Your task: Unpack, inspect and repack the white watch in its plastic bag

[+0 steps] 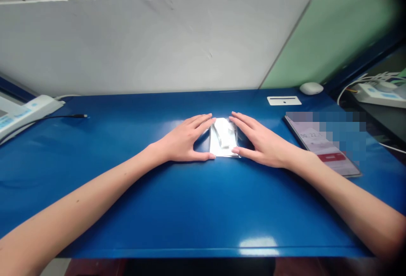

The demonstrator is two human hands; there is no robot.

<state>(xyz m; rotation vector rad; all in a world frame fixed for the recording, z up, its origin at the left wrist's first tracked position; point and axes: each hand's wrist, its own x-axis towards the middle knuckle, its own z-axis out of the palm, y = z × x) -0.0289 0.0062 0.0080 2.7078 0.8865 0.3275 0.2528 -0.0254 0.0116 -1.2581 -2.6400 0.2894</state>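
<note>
A small clear plastic bag [223, 138] with a white part inside lies flat on the blue table [177, 208] at its middle. My left hand [185, 140] rests on the table at the bag's left edge, fingers stretched out and touching it, thumb at its near corner. My right hand [261, 140] mirrors it on the bag's right edge, fingers extended, thumb at the near right corner. Neither hand has the bag lifted.
A phone [320, 144] with a lit screen lies to the right of my right hand. A white card [284, 100] and a white rounded object [311, 88] sit at the back right. A white device [25, 113] and a black cable [63, 117] lie at the left. White and green panels stand behind.
</note>
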